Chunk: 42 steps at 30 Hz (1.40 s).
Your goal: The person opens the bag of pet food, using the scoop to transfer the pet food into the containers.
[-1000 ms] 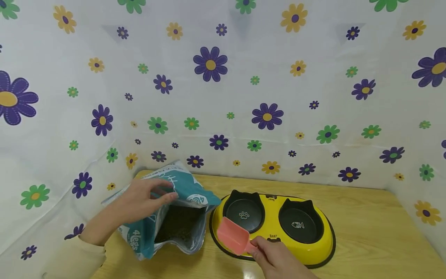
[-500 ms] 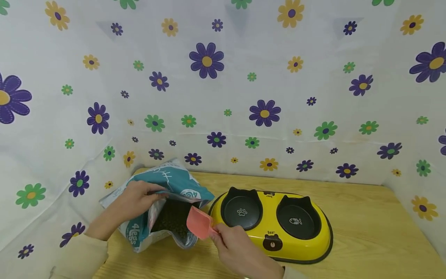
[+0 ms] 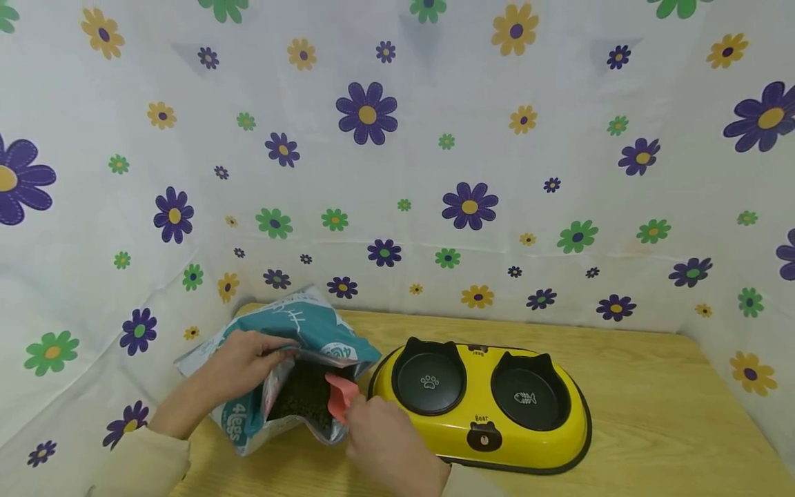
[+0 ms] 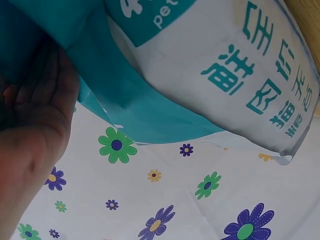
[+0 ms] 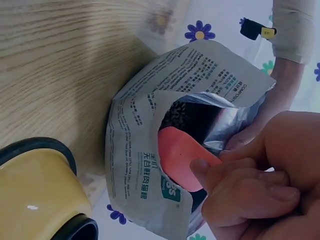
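A teal and white cat food bag [image 3: 292,324] lies on the table at the left, its mouth open toward me. Dark brown kibble [image 3: 304,397] shows inside the silver lining. With thumb and fingers, my left hand [image 3: 242,366] pinches the upper edge of the mouth. My right hand [image 3: 388,438] grips the handle of a pink scoop [image 5: 177,157], whose blade is at the bag's opening, partly inside. In the right wrist view the scoop's tip lies just in front of the kibble. The left wrist view shows my left palm [image 4: 42,110] against the bag, its fingertips hidden.
A yellow double pet bowl [image 3: 481,386] with two black cat-eared dishes stands right of the bag, close to my right hand. Wood-grain table [image 3: 652,407] extends further right. A flower-printed white cloth [image 3: 410,166] hangs behind and at both sides.
My right hand has carried the pink scoop left from over the bowl's front edge to the bag's mouth. My left hand now pinches the bag's edge, its thumb having closed on it.
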Motion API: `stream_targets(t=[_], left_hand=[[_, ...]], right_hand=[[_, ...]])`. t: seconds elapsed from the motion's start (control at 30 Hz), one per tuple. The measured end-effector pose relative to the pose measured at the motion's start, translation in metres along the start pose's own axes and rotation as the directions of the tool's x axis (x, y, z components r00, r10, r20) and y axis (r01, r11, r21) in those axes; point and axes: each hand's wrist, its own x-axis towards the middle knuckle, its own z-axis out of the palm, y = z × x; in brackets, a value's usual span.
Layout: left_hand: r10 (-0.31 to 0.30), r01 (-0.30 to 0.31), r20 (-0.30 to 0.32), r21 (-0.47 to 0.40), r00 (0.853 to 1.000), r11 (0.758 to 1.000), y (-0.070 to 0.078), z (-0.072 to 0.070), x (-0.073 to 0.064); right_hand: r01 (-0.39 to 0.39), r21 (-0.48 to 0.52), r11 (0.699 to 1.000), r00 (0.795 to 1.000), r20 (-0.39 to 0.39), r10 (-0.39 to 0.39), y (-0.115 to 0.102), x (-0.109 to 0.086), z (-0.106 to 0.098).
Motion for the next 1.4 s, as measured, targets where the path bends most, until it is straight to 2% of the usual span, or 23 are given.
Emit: stream_targets(t=[0.17, 0.3, 0.5, 0.6, 0.7, 0.77, 0.83, 0.93, 1.07, 1.17, 1.3, 1.4], left_hand=[[0.020, -0.020, -0.001, -0.020, 1.000, 1.000, 0.000, 0.005, -0.002], [0.028, -0.028, 0.002, -0.023, 1.000, 0.999, -0.001, 0.008, -0.003], [0.019, -0.019, -0.002, -0.018, 1.000, 1.000, -0.001, 0.009, -0.004], [0.016, -0.016, 0.001, -0.016, 1.000, 1.000, -0.002, 0.010, -0.005], [0.019, -0.019, -0.004, -0.011, 1.000, 1.000, -0.002, 0.010, -0.006], [0.021, -0.021, -0.006, -0.011, 1.000, 1.000, -0.003, 0.011, -0.006], [0.018, -0.018, -0.007, -0.012, 1.000, 1.000, -0.003, 0.011, -0.006], [0.012, -0.012, -0.003, -0.012, 1.000, 1.000, -0.004, 0.011, -0.005], [0.001, -0.001, 0.001, -0.010, 1.000, 1.000, -0.005, 0.011, -0.005], [-0.004, 0.004, 0.002, -0.012, 1.000, 1.000, -0.005, 0.011, -0.005], [0.016, -0.016, -0.010, -0.010, 1.000, 1.000, -0.005, 0.009, -0.004], [0.036, -0.036, -0.022, -0.009, 0.999, 0.999, -0.005, 0.007, -0.003]], right_hand=[[-0.018, -0.081, 0.997, 1.000, -0.019, 0.016, -0.004, 0.007, 0.011], [-0.048, -0.060, 0.997, 0.999, -0.021, 0.047, -0.004, 0.009, 0.020], [-0.055, 0.042, 0.998, 0.996, -0.065, 0.058, 0.000, 0.012, 0.031], [-0.055, 0.166, 0.985, 0.996, -0.058, 0.066, 0.004, 0.013, 0.035], [-0.082, 0.343, 0.936, 0.995, -0.022, 0.096, 0.007, 0.013, 0.039], [-0.120, 0.461, 0.879, 0.991, 0.009, 0.130, 0.009, 0.013, 0.041], [-0.137, 0.526, 0.839, 0.989, 0.021, 0.148, 0.010, 0.012, 0.042], [-0.149, 0.580, 0.801, 0.986, 0.026, 0.165, 0.010, 0.012, 0.043], [-0.177, 0.658, 0.732, 0.981, 0.053, 0.188, 0.010, 0.010, 0.044], [-0.189, 0.694, 0.695, 0.978, 0.070, 0.196, 0.011, 0.008, 0.045], [-0.186, 0.727, 0.661, 0.978, 0.074, 0.194, 0.012, 0.008, 0.045], [-0.195, 0.771, 0.606, 0.976, 0.089, 0.200, 0.013, 0.007, 0.045]])
